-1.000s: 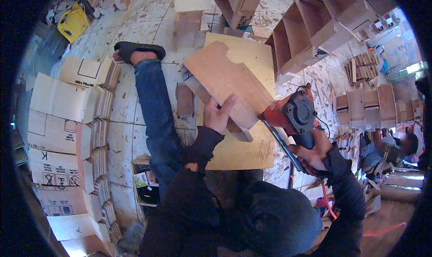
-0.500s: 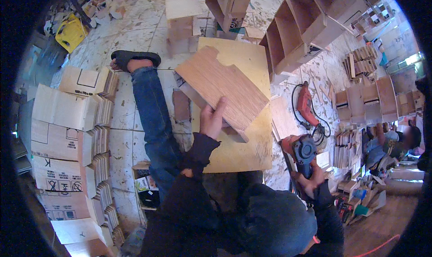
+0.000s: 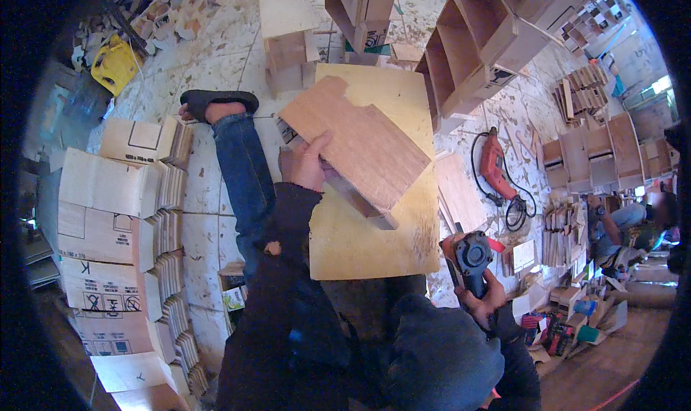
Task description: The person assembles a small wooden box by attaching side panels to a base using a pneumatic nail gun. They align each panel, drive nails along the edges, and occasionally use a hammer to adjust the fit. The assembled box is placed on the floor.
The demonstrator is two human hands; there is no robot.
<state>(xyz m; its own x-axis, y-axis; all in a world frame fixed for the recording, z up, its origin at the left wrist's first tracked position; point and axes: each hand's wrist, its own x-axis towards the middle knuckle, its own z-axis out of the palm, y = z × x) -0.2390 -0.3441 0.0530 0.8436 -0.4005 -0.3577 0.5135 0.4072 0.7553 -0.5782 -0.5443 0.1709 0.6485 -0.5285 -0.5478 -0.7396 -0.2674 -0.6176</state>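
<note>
My left hand (image 3: 309,165) grips the near edge of a notched brown plywood piece (image 3: 356,143), held tilted above a larger pale plywood board (image 3: 374,245) on the floor. A small wooden block (image 3: 360,202) sits under the brown piece. My right hand (image 3: 481,304) is shut on an orange and black power tool (image 3: 468,260), low at the right, beside the pale board's near right corner. My left leg in blue jeans (image 3: 241,173) stretches out to a black sandal (image 3: 216,98).
Stacks of flattened cardboard cartons (image 3: 108,217) line the left. Wooden shelf units (image 3: 489,44) stand at the top right. A red drill with cable (image 3: 495,168) lies on the floor at the right. Another person (image 3: 626,224) sits at far right among wooden parts.
My right hand with the power tool has dropped from beside the brown plywood to the lower right. The left hand has kept its hold on the plywood.
</note>
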